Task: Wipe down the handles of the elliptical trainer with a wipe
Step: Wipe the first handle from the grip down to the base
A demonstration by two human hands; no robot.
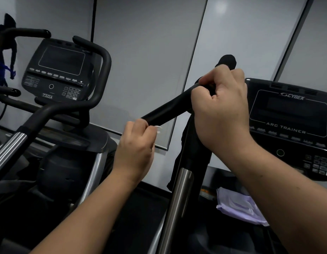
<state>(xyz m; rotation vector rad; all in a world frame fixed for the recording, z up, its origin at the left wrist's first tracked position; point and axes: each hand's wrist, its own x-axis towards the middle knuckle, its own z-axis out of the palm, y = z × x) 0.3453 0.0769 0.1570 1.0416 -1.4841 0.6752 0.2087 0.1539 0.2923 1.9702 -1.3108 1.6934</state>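
A black padded handle (168, 109) of the elliptical trainer slants from lower left up to the right, above a steel upright (179, 202). My right hand (221, 109) is closed around the handle near its bend. My left hand (135, 149) is closed at the handle's lower end, and a small white edge of a wipe (157, 129) shows at its fingertips. Most of the wipe is hidden inside the fist.
The trainer's console (291, 125), marked ARC TRAINER, sits at the right. A pale lilac packet of wipes (239, 206) lies on the machine below it. A second machine with its console (56, 70) and curved handles (96, 70) stands at the left. Grey wall panels are behind.
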